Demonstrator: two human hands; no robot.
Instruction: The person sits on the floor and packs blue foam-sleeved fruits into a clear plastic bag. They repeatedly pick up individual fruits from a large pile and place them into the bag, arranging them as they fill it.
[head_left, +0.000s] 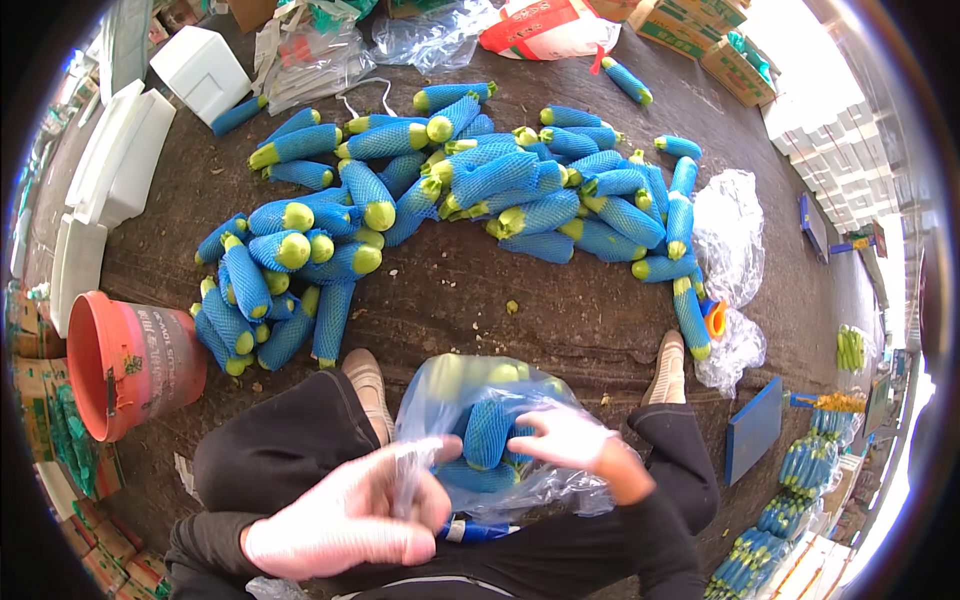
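Note:
Between my legs a clear plastic bag holds several pale green zucchini in blue net sleeves. My left hand has the near left edge of the bag's film between thumb and fingers. At the bag's mouth my right hand, blurred, reaches in from the right. Its fingertips are beside a netted zucchini that points towards me; whether they grip anything is unclear. Another netted zucchini lies crosswise just below that one. A wide arc of loose netted zucchini spreads over the dark floor in front of me.
An orange-red bucket lies tipped at left, with white foam boxes beyond. Crumpled clear film and an orange-and-blue tape dispenser are at right, near a blue board. Packed bags of zucchini stand far right.

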